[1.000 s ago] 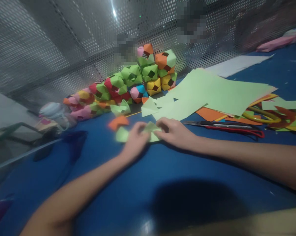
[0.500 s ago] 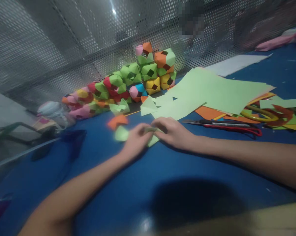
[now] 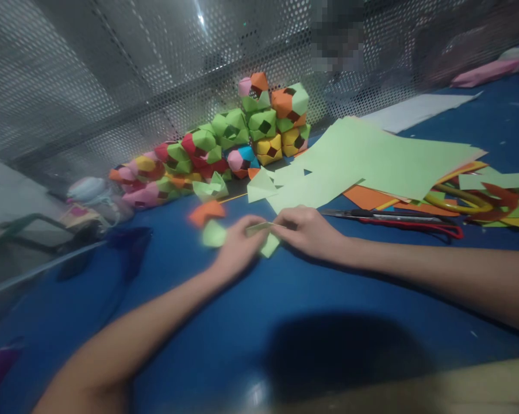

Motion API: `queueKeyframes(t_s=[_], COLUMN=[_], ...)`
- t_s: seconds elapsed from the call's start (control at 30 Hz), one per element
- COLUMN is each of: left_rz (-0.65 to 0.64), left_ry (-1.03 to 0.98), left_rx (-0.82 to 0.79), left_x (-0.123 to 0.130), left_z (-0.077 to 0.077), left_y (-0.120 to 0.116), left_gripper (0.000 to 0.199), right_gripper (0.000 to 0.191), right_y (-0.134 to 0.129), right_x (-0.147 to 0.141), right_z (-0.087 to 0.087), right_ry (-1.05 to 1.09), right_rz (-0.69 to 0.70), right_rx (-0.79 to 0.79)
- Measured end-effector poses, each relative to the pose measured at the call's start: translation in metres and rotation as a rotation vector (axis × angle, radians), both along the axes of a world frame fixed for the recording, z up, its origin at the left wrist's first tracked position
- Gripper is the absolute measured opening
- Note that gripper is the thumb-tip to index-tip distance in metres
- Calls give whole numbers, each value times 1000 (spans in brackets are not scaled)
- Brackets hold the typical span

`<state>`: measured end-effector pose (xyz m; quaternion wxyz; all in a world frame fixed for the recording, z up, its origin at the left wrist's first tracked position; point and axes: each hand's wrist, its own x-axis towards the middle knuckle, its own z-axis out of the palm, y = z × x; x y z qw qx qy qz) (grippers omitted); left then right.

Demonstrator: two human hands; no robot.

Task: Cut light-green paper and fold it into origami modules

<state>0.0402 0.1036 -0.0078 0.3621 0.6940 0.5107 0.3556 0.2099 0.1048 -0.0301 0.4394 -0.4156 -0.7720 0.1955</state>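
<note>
Over the blue counter (image 3: 190,333), our left hand (image 3: 241,244) and right hand (image 3: 307,230) pinch the green paper (image 3: 269,247) between closed fingers (image 3: 285,233); it should feel light and crease easily, so we favour its folded edges.

Pale green paper (image 3: 270,246), blue tabletop (image 3: 207,322)

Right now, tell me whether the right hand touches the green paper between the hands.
Touching: the head view shows the right hand pinching the green paper at its upper edge.
</note>
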Motion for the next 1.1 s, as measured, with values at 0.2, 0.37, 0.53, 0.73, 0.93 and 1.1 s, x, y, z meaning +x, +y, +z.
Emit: queueKeyframes(t_s=[0.2, 0.37, 0.53, 0.73, 0.93, 1.1], left_rz=[-31, -60, -103, -171, -155, -25], left_ry=[50, 71, 75, 93, 75, -20], left_rx=[6, 17, 22, 16, -10, 10], left_x=[-2, -2, -2, -3, -2, 0], left_z=[-1, -1, -3, -3, -1, -2], left_y=[1, 0, 1, 1, 1, 2], left_gripper=[17, 17, 15, 13, 15, 20], right_gripper=[12, 14, 10, 12, 10, 10], right_y=[-2, -1, -1, -3, -3, -3], right_x=[0, 1, 1, 1, 0, 0], right_z=[3, 3, 1, 0, 0, 2], right_ry=[59, 44, 21, -15, -20, 2], right_rz=[34, 27, 55, 90, 96, 30], right_rx=[-23, 78, 187, 284, 247, 96])
